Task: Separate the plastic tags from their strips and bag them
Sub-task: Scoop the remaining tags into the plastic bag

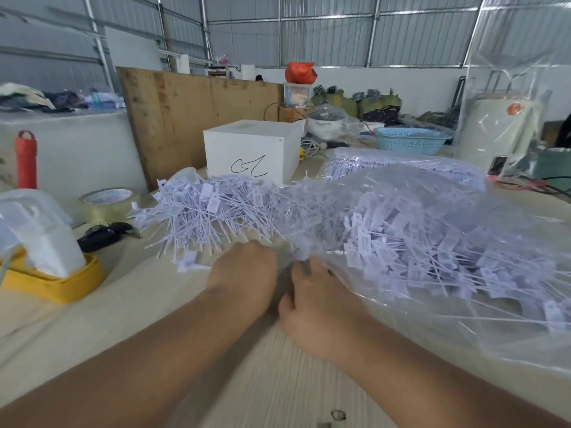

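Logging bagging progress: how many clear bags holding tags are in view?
2: one large bag at the hands, right of the loose tag pile; one packed bag behind it. Others may be hidden.

Corrugated metal walls on steel framing enclose a pale wooden table backed by plywood board.

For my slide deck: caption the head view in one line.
Both hands, left hand and right hand, work at the clear bag's mouth beside a loose tag pile.

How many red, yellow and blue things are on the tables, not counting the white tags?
Red: 2, bottle and bag
Yellow: 1, tray
Blue: 1, basket
Total: 4
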`<state>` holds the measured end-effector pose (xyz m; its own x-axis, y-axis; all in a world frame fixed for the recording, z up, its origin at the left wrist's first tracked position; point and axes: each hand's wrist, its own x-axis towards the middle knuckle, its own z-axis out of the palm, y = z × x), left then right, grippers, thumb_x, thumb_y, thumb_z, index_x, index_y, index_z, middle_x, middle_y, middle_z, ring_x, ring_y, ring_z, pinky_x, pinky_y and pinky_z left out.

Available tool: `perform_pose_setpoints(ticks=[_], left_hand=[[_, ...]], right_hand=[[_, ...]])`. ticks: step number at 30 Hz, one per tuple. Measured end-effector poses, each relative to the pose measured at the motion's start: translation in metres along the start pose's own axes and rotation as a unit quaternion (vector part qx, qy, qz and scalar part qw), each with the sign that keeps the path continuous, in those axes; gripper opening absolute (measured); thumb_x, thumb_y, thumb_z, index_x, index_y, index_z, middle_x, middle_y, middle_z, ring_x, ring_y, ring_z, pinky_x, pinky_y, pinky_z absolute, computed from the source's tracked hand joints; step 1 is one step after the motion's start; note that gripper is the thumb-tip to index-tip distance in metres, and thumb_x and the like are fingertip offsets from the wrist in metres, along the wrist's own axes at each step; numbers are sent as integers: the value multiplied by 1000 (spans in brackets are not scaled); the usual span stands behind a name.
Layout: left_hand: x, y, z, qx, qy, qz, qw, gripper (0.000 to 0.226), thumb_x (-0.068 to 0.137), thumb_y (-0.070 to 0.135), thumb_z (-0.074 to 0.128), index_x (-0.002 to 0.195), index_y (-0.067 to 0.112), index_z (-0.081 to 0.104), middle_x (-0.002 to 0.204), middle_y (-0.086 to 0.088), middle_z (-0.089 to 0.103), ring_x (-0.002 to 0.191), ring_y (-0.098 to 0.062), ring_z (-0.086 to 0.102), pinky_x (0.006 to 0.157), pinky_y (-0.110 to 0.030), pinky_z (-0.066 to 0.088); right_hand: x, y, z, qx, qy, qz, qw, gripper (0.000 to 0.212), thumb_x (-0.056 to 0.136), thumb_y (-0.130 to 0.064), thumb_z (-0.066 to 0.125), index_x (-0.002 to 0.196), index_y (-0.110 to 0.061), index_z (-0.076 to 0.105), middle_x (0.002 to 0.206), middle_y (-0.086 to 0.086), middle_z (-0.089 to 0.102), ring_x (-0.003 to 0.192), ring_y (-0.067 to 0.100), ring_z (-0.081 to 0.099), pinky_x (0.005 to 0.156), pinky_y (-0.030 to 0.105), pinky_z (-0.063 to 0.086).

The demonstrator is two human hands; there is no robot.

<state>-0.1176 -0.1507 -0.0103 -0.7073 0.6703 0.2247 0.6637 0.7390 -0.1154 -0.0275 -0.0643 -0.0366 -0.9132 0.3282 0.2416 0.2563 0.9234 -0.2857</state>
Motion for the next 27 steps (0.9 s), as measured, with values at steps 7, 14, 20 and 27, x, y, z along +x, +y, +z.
perform_pose_setpoints(ticks=[7,14,20,27], left_hand=[[17,-13,-8,-213,20,93,972,13,87,16,48,85,16,61,90,2,55,88,-22,59,70,-30,47],[32,-11,-4,-83,-133,15,988,35,100,42,29,99,13,49,100,-5,56,99,-27,56,91,-43,47],[27,-6,10,-337,-40,77,937,19,92,32,54,96,26,71,97,6,67,90,-11,63,80,-28,50],[76,-24,10,-305,34,-134,942,63,88,50,57,138,18,40,143,-9,34,130,-35,35,99,-45,37]], right_hand=[[7,12,-1,94,2,-53,994,31,89,-31,47,115,-16,51,113,-1,51,107,18,51,89,35,48],[14,12,-1,177,5,-38,983,31,90,-24,47,121,-31,50,87,-15,53,71,-7,52,62,5,36],[21,20,0,228,35,24,973,25,80,-19,46,99,-17,62,90,1,64,76,12,59,65,20,46],[57,8,-7,254,121,134,950,50,70,-53,42,99,-17,61,87,2,66,79,16,64,72,33,52]])
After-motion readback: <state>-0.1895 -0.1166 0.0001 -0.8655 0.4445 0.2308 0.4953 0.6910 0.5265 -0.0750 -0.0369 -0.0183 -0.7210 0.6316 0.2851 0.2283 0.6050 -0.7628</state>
